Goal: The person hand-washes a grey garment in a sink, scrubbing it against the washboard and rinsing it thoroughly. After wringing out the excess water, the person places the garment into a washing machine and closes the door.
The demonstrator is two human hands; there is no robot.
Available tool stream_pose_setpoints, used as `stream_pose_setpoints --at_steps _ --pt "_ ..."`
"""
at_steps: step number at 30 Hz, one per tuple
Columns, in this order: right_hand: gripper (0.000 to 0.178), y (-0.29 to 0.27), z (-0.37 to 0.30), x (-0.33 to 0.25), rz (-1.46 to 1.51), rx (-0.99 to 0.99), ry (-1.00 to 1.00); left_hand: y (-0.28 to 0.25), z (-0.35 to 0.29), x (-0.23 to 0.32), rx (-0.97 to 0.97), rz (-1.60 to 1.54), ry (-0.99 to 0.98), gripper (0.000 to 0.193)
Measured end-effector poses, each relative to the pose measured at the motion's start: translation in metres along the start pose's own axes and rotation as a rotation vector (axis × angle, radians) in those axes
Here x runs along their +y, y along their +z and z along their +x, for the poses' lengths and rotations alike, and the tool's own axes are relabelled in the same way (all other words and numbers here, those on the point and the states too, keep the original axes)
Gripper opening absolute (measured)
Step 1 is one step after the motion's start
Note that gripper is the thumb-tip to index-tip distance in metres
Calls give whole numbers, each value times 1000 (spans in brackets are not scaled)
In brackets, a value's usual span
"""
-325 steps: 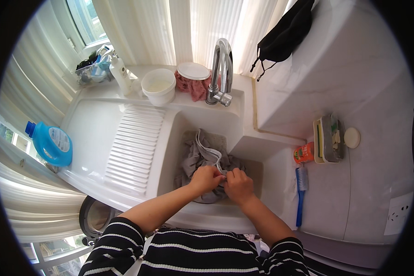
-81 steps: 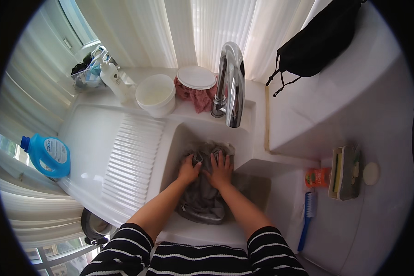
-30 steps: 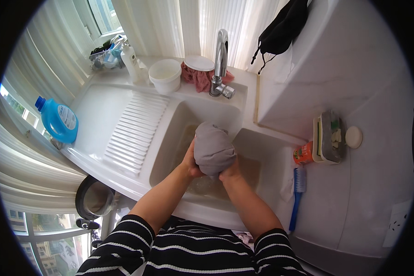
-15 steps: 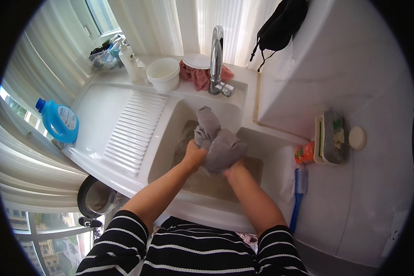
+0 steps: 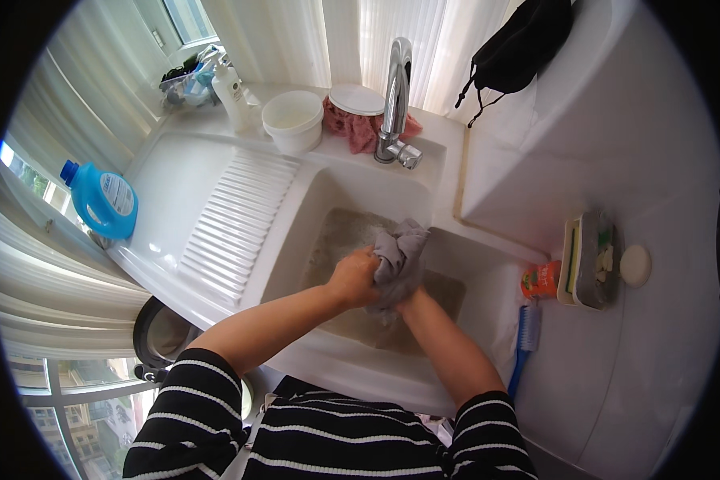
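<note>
A wet grey cloth is bunched between my two hands, over murky water in the white sink basin. My left hand grips its left side, with the fingers curled round the fabric. Below and to the right, my right hand is closed on the lower part of the cloth, which hides most of its fingers. The chrome tap rises behind the basin, apart from both hands.
Left of the basin lies a ribbed washboard, with a blue detergent bottle beyond it. A white tub and a pink cloth sit at the back. A blue brush and a grey soap holder stand right.
The grey cloth has gone from loosely spread and hanging upward to a tighter bundle. My left hand has moved slightly right and down, its fingers now wrapped over the cloth. The view has shifted slightly.
</note>
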State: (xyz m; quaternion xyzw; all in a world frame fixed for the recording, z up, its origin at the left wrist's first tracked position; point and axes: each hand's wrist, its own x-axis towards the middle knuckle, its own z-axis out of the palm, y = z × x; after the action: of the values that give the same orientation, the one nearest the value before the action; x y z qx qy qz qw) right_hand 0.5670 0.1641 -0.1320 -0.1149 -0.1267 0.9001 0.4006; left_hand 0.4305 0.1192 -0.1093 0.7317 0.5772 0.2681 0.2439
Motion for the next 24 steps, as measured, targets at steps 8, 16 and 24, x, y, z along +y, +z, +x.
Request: stream_pose_setpoints --at_steps 8,16,24 --pt "32 85 -14 -28 -591 634 -2 -81 -11 -28 71 -806 -589 40" --pt "49 178 74 55 -1531 342 -723 -281 -22 -93 37 -529 -676 63" --pt "80 143 105 124 -2170 -99 60 -344 -68 -195 -187 561 -594 79"
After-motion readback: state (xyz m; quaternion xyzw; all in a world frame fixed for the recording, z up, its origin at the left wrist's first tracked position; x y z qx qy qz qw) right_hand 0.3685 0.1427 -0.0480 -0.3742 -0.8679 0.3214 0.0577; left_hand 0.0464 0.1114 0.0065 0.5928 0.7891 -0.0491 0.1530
